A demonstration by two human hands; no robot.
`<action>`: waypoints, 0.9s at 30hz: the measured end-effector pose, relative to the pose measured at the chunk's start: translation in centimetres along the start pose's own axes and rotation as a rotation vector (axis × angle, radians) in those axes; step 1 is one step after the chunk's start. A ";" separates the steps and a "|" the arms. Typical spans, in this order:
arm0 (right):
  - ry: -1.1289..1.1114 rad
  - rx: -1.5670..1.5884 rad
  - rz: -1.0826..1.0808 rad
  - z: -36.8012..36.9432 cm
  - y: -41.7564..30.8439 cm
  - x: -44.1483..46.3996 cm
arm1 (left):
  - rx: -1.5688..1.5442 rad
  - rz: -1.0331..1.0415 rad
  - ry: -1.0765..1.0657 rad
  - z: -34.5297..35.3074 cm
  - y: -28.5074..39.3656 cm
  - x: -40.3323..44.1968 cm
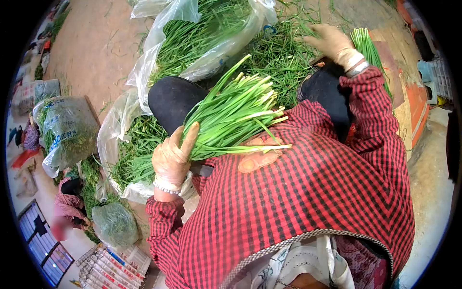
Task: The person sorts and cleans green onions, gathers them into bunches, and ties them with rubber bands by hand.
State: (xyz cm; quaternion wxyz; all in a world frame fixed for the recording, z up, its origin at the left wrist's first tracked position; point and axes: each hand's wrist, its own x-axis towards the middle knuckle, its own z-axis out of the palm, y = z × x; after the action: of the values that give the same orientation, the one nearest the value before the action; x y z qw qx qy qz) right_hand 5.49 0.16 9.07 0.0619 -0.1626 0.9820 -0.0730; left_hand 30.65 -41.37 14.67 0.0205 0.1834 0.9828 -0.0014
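Observation:
A thick bunch of green garlic chives (231,115) with pale stem ends lies across my lap. My left hand (173,156), in a thin pale glove, is closed around its leafy side, with the thumb on top. The cut ends point right, and a few stalks stick out unevenly. My right hand (333,44), also gloved, is stretched out over loose chive scraps (279,62) beyond my knee. Its fingers look extended and apart, slightly blurred, with nothing visible in them. Right of that hand, another neat chive bunch (366,45) rests on a board.
A clear plastic bag (154,53) full of chives lies open ahead. More loose greens (137,149) lie in plastic at my left. Filled bags (70,130) and another person (70,197) are farther left. A wooden board (397,53) stands at right.

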 end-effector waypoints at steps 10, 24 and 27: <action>-0.332 0.747 -0.599 4.5 -19.6 -2.0 | 0.019 0.039 0.005 0.4 0.0 -0.1; -0.225 1.248 -0.041 -1.3 -9.2 -2.8 | -0.394 -0.097 0.053 0.8 -0.3 1.1; -0.130 1.232 -0.042 -2.5 -7.7 -3.8 | -0.548 -0.057 0.105 1.2 0.8 1.4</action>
State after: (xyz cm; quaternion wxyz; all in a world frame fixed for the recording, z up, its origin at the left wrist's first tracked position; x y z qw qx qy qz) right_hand 11.09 -5.53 13.16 0.2028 -0.1202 0.7502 -0.6177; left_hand 29.65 -40.15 13.44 0.0185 0.1429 0.9511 0.2733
